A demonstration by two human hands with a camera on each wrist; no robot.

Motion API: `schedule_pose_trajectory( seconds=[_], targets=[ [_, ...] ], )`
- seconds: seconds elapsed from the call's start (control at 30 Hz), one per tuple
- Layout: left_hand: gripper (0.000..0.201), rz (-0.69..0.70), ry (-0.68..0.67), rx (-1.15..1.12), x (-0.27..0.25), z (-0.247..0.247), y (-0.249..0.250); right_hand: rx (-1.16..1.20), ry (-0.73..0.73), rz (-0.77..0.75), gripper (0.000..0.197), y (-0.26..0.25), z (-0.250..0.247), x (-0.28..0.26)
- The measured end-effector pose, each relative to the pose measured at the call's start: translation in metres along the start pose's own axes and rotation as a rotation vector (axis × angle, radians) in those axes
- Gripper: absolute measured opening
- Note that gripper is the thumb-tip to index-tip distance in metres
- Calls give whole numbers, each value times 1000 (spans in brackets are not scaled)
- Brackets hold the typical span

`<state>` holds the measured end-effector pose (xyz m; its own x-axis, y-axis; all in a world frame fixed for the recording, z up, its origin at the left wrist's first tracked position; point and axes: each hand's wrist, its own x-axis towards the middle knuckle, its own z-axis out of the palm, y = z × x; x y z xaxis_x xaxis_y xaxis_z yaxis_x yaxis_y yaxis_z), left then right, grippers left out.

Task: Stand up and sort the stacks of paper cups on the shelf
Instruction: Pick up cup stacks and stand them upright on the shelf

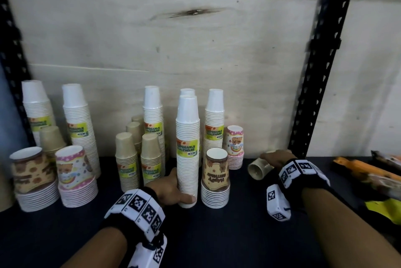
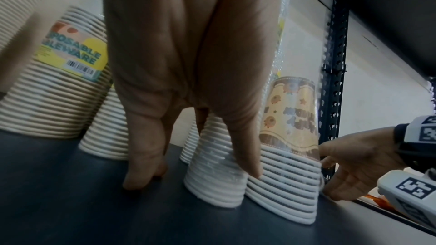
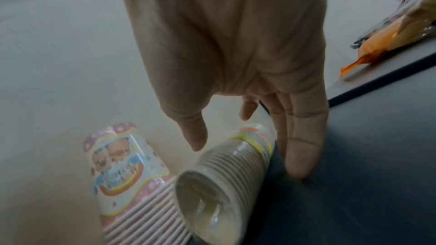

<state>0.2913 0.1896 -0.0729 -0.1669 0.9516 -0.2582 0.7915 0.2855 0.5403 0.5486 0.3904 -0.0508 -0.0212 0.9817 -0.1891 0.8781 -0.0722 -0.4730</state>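
Far left of the shelf (image 1: 217, 235) I see upright white stacks, a brown bear-print stack (image 1: 32, 172) and a pink stack (image 1: 76, 176). Next, kraft stacks (image 1: 128, 163), all standing. My left hand (image 1: 171, 191) is wrapped round the base of a tall white stack (image 1: 187, 150), upright, long axis vertical; a bear-print stack (image 2: 290, 137) touches its right side. Behind stands a pink printed stack (image 3: 122, 167). My right hand (image 3: 247, 62) hovers, fingers spread and apart, over the fallen kraft stack (image 3: 224, 178), which lies on its side, open mouth toward me. Orange packets (image 1: 364, 172) sit far right.
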Motion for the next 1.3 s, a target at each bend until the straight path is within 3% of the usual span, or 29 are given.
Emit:
schedule_pose_trajectory(
  seconds=[0.07,0.2,0.33,0.43,0.6,0.77,1.07,1.3],
  targets=[
    [102,-10,2,14,-3,-1,3,50,45,49,68,-4,8,6],
    [102,-24,5,28,-7,-2,6,-41,97,34,53,-6,17,23],
    [102,-30,9,29,-9,-1,7,-173,11,-53,38,-7,4,9],
    [99,-33,-7,41,-12,-2,12,-60,-5,-59,32,-2,-1,7],
    [98,-37,-21,46,-11,-4,11,234,111,-28,57,-1,0,24],
    [105,-14,-15,69,-8,-5,5,368,318,-58,84,-10,15,29],
    [104,0,-20,68,-6,-4,2,331,400,-103,84,-21,24,22],
    [102,5,-7,62,-8,-4,5,279,301,-117,86,-9,26,37]
  ],
)
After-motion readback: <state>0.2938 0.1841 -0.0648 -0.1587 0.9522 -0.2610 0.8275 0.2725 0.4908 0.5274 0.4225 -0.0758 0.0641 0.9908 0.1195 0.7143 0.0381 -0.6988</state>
